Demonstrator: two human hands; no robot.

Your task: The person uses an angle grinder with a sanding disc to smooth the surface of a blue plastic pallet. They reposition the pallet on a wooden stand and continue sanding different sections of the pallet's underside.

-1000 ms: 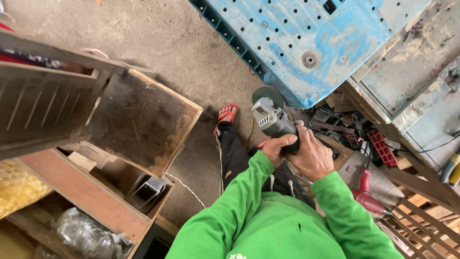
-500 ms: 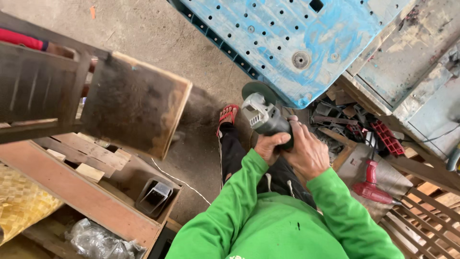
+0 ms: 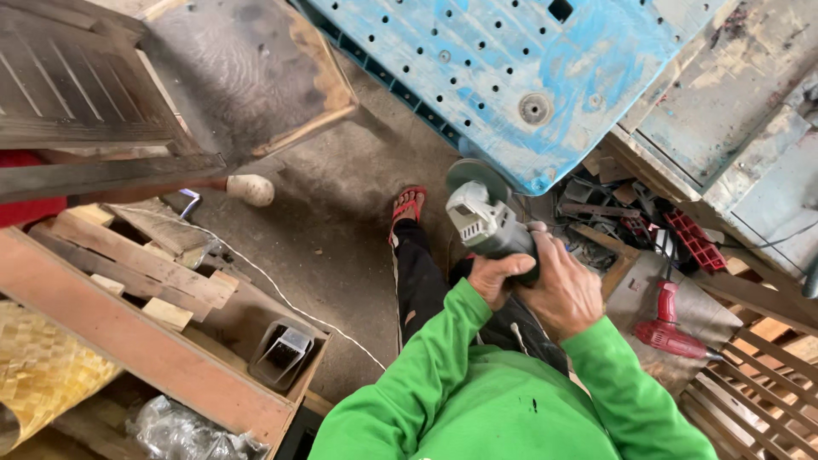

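I look straight down at my green sleeves and dark trousers. Both hands hold a grey angle grinder (image 3: 482,217) in front of my body, its round disc pointing away from me. My left hand (image 3: 494,277) wraps the rear of the body from below. My right hand (image 3: 562,290) covers the handle from the right side. The tool hangs above the concrete floor, near my foot in a red sandal (image 3: 408,204) and close to the edge of a blue perforated panel (image 3: 511,68).
A dark wooden board (image 3: 247,68) and slatted frame (image 3: 77,94) lie at the upper left. Wooden shelves with offcuts (image 3: 145,273) sit at left. A white cord (image 3: 281,294) crosses the floor. A red drill (image 3: 673,332) and metal clutter (image 3: 613,213) lie at right.
The view has shifted, so the wooden board and shelves slid up and left. My hands keep the same hold on the grinder, which stays in front of me.
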